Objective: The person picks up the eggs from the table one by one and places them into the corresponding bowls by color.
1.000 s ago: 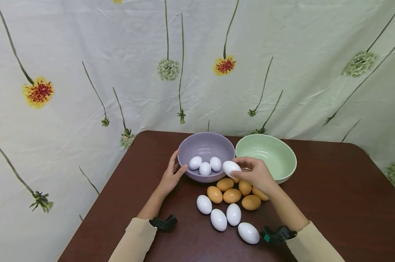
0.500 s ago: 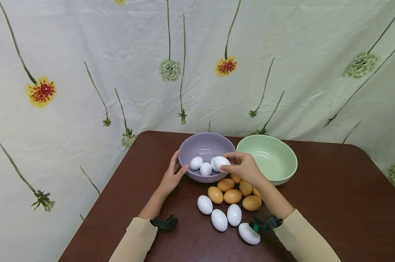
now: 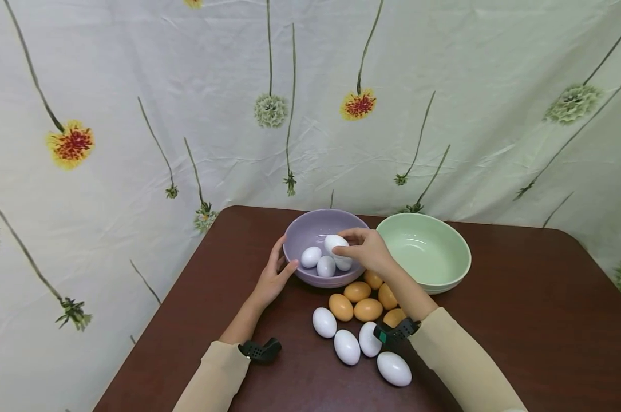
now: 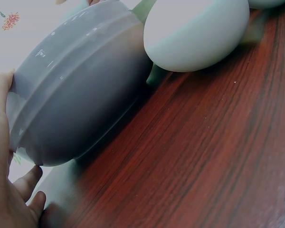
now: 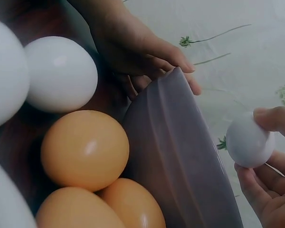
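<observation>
Head view: my right hand [image 3: 367, 250] pinches a white egg [image 3: 335, 244] over the purple bowl [image 3: 321, 282]; my left hand [image 3: 270, 279] grips its edge; surface [image 3: 526, 309] stretches right of the green bowl [image 3: 426, 252]. Left wrist: surface borders the purple bowl. Right wrist: a gap parts egg and rim.

Worktop [image 3: 537, 309]: dark red wood grain, low sheen. Near its far edge, purple bowl [image 3: 310, 229] and green bowl [image 3: 418, 243]: smooth, glossy, ceramic-looking; the purple bowl's outer wall is ridged. Towards the near edge, white eggs [image 3: 347, 347] and orange-brown eggs [image 3: 368, 309]: smooth, shiny shells. Beyond the far edge, backdrop [image 3: 197, 74]: creased printed cloth, faint sheen. Sleeves [image 3: 462, 357]: matt cloth. Wristbands [image 3: 258, 351]: dark, plastic-looking.
</observation>
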The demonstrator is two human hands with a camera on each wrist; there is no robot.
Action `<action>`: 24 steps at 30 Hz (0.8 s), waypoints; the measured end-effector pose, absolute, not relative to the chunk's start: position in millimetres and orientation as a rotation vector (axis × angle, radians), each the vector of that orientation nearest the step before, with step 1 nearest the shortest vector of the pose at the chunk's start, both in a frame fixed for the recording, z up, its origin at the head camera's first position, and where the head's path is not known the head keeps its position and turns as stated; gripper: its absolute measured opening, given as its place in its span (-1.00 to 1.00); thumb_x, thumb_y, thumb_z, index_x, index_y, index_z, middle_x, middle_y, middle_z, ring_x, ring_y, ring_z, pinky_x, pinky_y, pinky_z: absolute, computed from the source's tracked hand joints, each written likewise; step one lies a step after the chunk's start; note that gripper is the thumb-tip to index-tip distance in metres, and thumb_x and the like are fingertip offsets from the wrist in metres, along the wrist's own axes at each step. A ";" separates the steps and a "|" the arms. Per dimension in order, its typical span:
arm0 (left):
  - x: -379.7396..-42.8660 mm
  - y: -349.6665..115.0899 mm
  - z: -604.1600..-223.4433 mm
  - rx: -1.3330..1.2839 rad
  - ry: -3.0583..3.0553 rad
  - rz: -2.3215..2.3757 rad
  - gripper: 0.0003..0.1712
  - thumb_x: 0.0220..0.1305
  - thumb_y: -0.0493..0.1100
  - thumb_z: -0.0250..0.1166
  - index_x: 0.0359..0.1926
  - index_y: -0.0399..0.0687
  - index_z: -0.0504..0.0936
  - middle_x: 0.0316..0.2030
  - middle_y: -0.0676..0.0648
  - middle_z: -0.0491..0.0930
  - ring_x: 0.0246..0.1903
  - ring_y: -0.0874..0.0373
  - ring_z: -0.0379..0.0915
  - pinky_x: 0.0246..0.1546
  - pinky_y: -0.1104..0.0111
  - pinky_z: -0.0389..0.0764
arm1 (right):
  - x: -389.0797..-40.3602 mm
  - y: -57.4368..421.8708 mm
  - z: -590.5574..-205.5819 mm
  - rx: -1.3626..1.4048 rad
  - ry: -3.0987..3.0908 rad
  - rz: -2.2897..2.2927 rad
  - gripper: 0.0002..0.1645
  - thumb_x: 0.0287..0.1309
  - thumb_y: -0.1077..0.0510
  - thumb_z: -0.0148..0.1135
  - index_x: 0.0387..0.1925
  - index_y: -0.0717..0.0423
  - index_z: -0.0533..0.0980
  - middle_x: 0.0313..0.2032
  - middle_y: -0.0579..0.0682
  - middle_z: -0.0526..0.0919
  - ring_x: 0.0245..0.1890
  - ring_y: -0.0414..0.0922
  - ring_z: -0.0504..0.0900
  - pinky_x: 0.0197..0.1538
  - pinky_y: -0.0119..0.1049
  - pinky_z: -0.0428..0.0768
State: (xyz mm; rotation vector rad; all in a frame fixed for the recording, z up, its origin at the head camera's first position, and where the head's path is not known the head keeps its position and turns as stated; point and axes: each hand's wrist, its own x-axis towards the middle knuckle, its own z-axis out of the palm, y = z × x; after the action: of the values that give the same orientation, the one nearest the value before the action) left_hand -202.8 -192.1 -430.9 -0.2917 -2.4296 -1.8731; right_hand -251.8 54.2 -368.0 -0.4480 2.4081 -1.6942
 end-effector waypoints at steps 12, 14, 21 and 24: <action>-203.9 -193.1 -433.6 -0.322 -2.401 -1.901 -0.17 0.42 -0.23 0.14 0.54 -0.12 -0.12 0.50 -0.26 -0.16 0.39 -0.30 0.00 0.29 -0.06 0.20 | -276.3 33.1 -370.6 -0.400 2.472 -1.603 -0.49 0.03 0.12 0.50 0.02 0.24 0.60 -0.07 0.11 0.66 -0.04 -0.01 0.63 -0.04 -0.22 0.60; -204.1 -192.9 -433.6 -0.332 -2.397 -1.908 -0.17 0.42 -0.24 0.14 0.54 -0.13 -0.12 0.50 -0.27 -0.14 0.39 -0.28 0.00 0.28 -0.06 0.20 | -280.0 31.2 -370.4 -0.395 2.502 -1.562 -0.48 0.03 0.10 0.49 0.03 0.23 0.60 -0.06 0.10 0.66 -0.03 -0.01 0.62 -0.04 -0.21 0.59; -204.3 -192.3 -432.9 -0.343 -2.388 -1.911 -0.17 0.42 -0.25 0.14 0.53 -0.14 -0.12 0.49 -0.27 -0.12 0.39 -0.28 0.00 0.28 -0.06 0.21 | -291.1 23.4 -374.0 -0.394 2.574 -1.462 -0.46 0.05 0.03 0.48 0.05 0.17 0.60 -0.05 0.06 0.67 -0.03 -0.02 0.61 -0.03 -0.19 0.57; -203.4 -193.1 -432.4 -0.340 -2.390 -1.905 -0.17 0.42 -0.24 0.14 0.53 -0.15 -0.11 0.49 -0.28 -0.12 0.39 -0.28 0.00 0.28 -0.06 0.21 | -295.4 19.0 -376.9 -0.393 2.569 -1.463 -0.48 0.05 0.05 0.47 0.03 0.19 0.61 -0.07 0.08 0.67 -0.05 -0.02 0.61 -0.05 -0.19 0.58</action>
State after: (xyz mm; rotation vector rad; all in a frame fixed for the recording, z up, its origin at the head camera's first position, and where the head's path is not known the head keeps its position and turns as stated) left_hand -203.4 -193.1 -432.4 -0.3396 -2.3900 -1.9053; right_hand -295.4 19.0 -376.9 -0.3927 2.5686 -1.4635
